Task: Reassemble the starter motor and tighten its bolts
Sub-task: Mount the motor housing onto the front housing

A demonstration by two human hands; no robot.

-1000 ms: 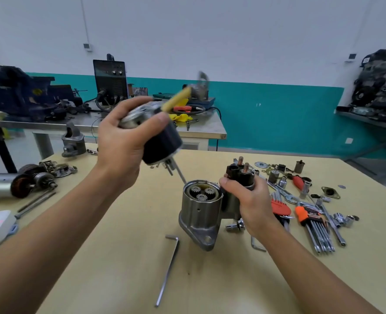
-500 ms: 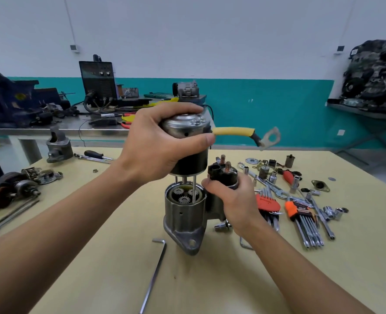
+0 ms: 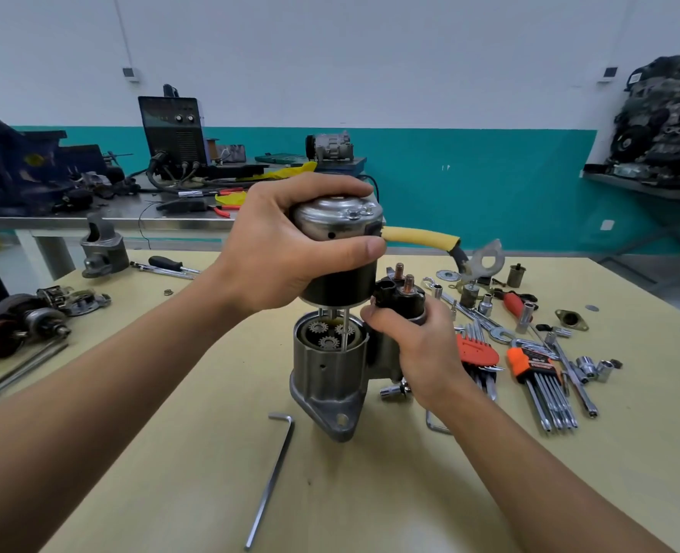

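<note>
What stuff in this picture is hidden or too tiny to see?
Head view only.
Left side of the motor body: covered by the left hand.
Lower part of the solenoid: covered by the right hand.
Print on the orange hex key holder: too small.
Dark pile of engine parts: cut off by the right edge.

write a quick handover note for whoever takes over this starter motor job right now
Left hand grips the motor body, held just above the gear housing, which stands on the table; thin rods reach down into it, gap open, planet gears showing.
Right hand holds the solenoid at the housing's side.
Done: body lined up over the housing.
Left: seat the body, probably fit the lug on the yellow cable to a solenoid stud, then tighten up. Loose hex key lies in front.
</note>
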